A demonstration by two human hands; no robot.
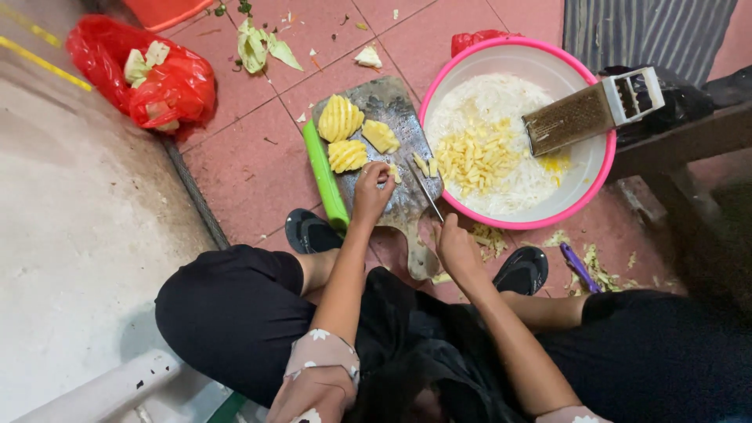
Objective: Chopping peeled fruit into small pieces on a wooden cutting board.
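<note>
I squat over a worn cutting board (392, 117) with a green edge that lies on the red tiled floor. My left hand (371, 192) pinches a small yellow piece (395, 174) on the board. My right hand (456, 247) grips a knife (425, 190) whose blade points up across the board. Three scored yellow chunks (339, 117) lie at the board's far end, and a few cut sticks (425, 164) sit by the blade. A pink-rimmed white bowl (603, 168) to the right holds white shreds and yellow sticks.
A metal grater (591, 113) leans on the bowl's far rim. A red plastic bag (149, 74) with scraps lies at far left, leaf scraps beside it. A purple peeler (580, 266) lies by my right shoe. A dark bench stands at right, a concrete step at left.
</note>
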